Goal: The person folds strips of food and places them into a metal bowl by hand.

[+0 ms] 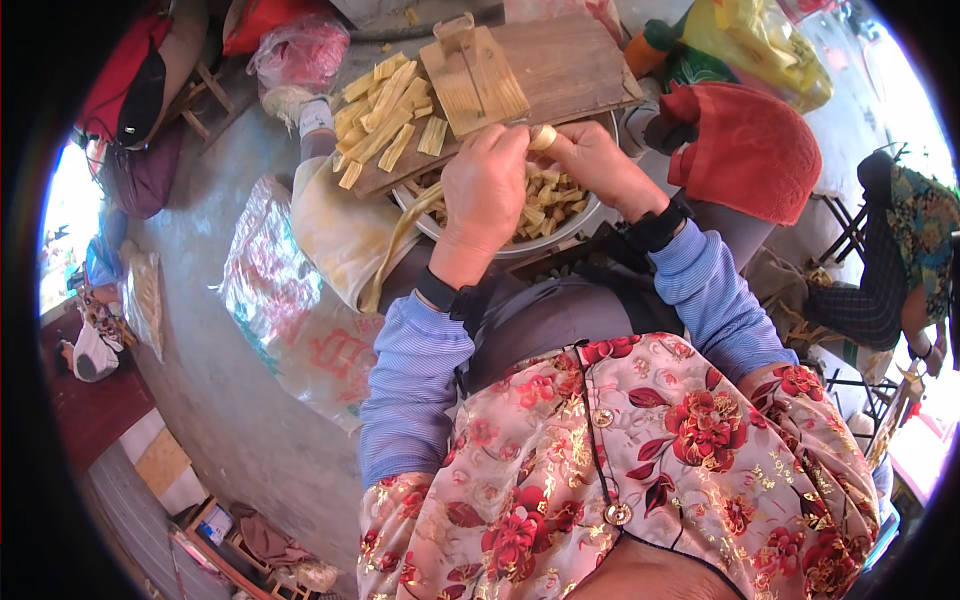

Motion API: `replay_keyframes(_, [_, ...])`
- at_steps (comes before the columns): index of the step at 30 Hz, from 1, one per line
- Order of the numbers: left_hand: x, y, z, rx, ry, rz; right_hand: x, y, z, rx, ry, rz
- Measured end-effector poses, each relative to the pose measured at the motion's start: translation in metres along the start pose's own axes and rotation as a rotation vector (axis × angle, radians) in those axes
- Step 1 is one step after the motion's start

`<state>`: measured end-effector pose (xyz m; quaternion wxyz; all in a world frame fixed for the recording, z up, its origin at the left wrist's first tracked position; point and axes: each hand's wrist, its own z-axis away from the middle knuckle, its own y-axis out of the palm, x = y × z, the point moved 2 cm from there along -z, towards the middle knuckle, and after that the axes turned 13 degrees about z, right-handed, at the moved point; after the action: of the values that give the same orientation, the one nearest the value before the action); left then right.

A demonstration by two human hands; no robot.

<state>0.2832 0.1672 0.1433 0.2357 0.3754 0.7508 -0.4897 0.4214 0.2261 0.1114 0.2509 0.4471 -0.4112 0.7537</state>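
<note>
My left hand [487, 185] and my right hand [604, 168] meet above a metal basin [590, 225], fingers closed in a pinch. Between them is a curled band of pale yellow plant strip [543, 138]. A long, limp strip [397, 245] of similar colour runs from behind my left hand over the basin's rim and hangs by my leg; whether it joins the curl is hidden. Many short, curled yellowish pieces [548, 205] fill the basin. Just beyond my left hand, flat cut strips [385, 105] lie heaped on a wooden board [575, 65].
On the board sits a ridged pale wooden block [474, 82] with a dark slot. A red cloth [745, 150] covers my right knee, a pale cloth [345, 235] my left. Plastic sheeting [275, 270] lies on the floor at left. Another person [890, 255] is at far right.
</note>
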Motion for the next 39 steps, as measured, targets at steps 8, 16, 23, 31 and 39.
replay_keyframes(8, [-0.006, 0.007, 0.007, 0.002, -0.153, 0.507, 0.000, 0.000, 0.010, 0.044, -0.062, -0.409])
replay_keyframes(16, [0.009, 0.022, 0.002, -0.165, -0.935, 1.056, 0.021, -0.004, 0.008, -0.458, -0.345, 0.002])
replay_keyframes(23, [-0.001, -0.009, 0.046, 0.120, -0.461, 0.304, 0.006, -0.017, -0.006, -0.221, -0.200, -0.423])
replay_keyframes(31, [-0.010, -0.046, -0.004, 0.159, -0.161, 0.044, 0.059, -0.043, -0.011, 0.300, -0.250, 0.168])
replay_keyframes(39, [0.050, -0.056, -0.029, 0.141, -0.526, 0.483, 0.044, -0.024, -0.044, 0.115, -0.119, -0.144])
